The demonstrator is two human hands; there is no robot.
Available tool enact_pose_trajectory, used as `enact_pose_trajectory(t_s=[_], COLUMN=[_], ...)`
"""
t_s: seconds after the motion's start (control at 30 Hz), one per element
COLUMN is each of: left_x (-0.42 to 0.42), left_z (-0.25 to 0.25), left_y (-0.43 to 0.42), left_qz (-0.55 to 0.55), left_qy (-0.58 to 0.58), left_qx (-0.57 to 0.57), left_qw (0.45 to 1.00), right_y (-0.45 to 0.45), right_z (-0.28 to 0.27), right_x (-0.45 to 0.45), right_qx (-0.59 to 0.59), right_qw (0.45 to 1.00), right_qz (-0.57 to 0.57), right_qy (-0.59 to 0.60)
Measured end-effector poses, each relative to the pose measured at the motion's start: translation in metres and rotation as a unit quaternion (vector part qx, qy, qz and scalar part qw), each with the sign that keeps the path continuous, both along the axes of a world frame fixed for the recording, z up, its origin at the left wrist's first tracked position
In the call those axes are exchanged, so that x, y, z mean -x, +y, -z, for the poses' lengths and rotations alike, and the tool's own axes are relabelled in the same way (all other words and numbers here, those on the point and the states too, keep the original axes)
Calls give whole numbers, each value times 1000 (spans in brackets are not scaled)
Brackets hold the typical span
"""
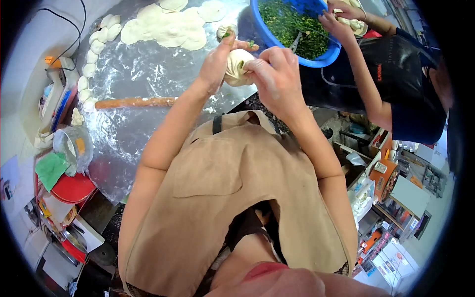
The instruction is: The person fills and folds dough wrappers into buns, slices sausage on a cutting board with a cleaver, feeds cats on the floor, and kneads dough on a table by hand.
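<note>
A pleated dough bun (236, 68) sits between my two hands, above the near edge of the floured metal table. My left hand (216, 62) cups it from the left, with green bits of filling on the thumb and a fingertip. My right hand (278, 74) pinches the gathered pleats at its right side. Just beyond lies another pleated bun (226, 31), partly hidden by my left fingers. Flat dough rounds (166, 27) overlap at the back of the table. A blue basin (316, 63) of chopped green filling (297, 29) stands to the right.
A wooden rolling pin (136, 102) lies on the floured table (148, 74). Dough pieces (89, 70) line its left edge. A co-worker's hands (341, 22) hold dough beside the basin. A clear tub (74, 148) and a red round lid (73, 188) are at left.
</note>
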State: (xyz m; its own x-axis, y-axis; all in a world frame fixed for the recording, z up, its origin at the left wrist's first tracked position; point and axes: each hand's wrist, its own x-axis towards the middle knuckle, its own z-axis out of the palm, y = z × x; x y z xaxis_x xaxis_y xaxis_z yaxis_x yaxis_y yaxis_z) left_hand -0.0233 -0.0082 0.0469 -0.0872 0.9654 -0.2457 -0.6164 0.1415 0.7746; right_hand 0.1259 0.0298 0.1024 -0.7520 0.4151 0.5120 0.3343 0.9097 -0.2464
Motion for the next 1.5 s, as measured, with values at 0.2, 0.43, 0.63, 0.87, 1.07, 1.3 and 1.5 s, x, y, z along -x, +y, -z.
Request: enact_pose_trajectory(t_s=[0.2,0.43,0.63,0.87,1.07,1.3,1.5], left_x=[6,3,6,9,1,-10,0], left_z=[2,-5,-8,-5,37,52,81], left_y=[25,37,41,43,42,40,41], left_qz=[94,147,161,176,-38,-167,-92], left_qy=[60,126,161,135,-33,0,65], left_qx=[7,56,86,140,57,2,52], left_qw=[994,980,970,965,997,986,992], right_y=[25,32,36,49,30,21,35], right_z=[-1,-4,2,5,20,70,72], right_x=[1,-4,-4,-1,-2,26,15], right_qx=[5,-20,-58,-80,298,249,145], right_qw=[1000,996,992,980,948,946,987], right_qz=[-11,-18,-54,-106,80,169,62], right_qy=[-17,-84,-100,-150,80,120,34])
